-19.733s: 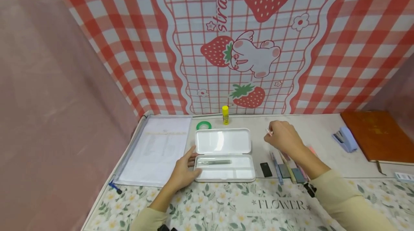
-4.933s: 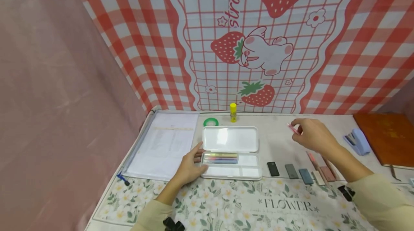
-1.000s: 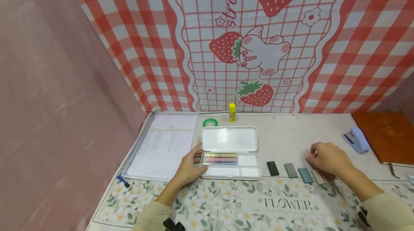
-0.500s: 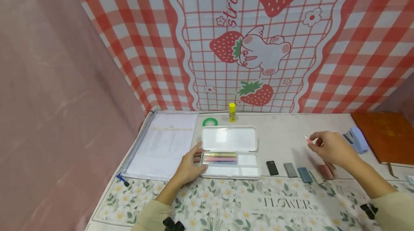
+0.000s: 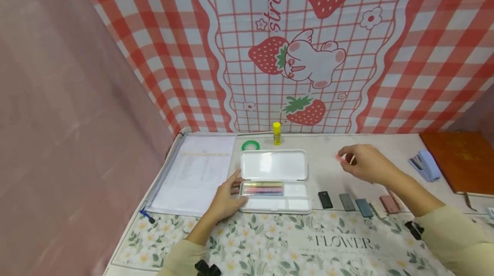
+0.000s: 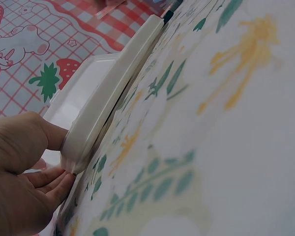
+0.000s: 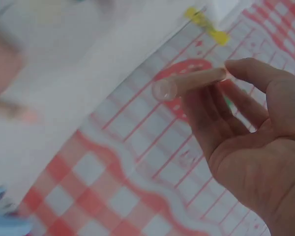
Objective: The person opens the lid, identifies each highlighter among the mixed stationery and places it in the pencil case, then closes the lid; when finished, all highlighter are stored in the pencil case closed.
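An open white pencil case [image 5: 275, 204] lies on the table, its lid [image 5: 274, 165] folded back. Several coloured pens [image 5: 264, 189] lie in its rear left compartment; the front compartments hold nothing visible. My left hand [image 5: 224, 199] grips the case's left end, thumb at the front corner; the left wrist view shows the thumb and fingers [image 6: 56, 184] around that end. My right hand [image 5: 366, 163], raised over the table right of the case, pinches a pink pen [image 7: 194, 82] between thumb and fingertips. In the head view, the fingers hide most of this pen.
Right of the case lie small eraser-like blocks: black [image 5: 325, 199], grey [image 5: 347, 202], blue [image 5: 364, 208] and pink [image 5: 389, 204]. Behind stand a glue stick [image 5: 277, 134] and green tape [image 5: 251, 145]. A stapler [image 5: 424, 165] and brown notebook [image 5: 459, 162] are right, a document pouch [image 5: 193, 175] left.
My right hand has lifted the pink pen from beside the blocks and carried it left towards the case. Over the longer span, more pens have come into the case. The left hand keeps its place.
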{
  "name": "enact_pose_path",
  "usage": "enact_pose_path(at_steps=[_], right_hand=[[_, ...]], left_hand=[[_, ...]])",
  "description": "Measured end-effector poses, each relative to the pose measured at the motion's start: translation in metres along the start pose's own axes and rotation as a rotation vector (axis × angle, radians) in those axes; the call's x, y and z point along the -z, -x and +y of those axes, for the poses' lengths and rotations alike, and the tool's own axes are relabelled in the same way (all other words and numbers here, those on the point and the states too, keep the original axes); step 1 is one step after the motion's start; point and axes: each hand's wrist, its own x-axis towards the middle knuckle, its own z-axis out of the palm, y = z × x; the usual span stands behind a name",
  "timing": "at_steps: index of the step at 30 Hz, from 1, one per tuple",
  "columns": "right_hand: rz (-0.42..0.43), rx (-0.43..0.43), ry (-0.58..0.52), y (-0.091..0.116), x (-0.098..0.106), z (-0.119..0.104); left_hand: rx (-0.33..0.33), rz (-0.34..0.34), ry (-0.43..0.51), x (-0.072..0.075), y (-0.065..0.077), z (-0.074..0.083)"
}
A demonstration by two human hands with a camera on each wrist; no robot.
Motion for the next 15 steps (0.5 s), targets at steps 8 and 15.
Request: enact_pose_path(at_steps=[8, 15], right_hand=[[-0.062, 0.225, -0.080, -0.043, -0.023, -0.054], [-0.117, 0.272, -0.132, -0.060, -0.053, -0.085]], left_hand=[[-0.013, 0.005, -0.006, 0.001, -0.002, -0.002], [-0.010, -0.005, -0.010, 0.003, -0.003, -0.002]])
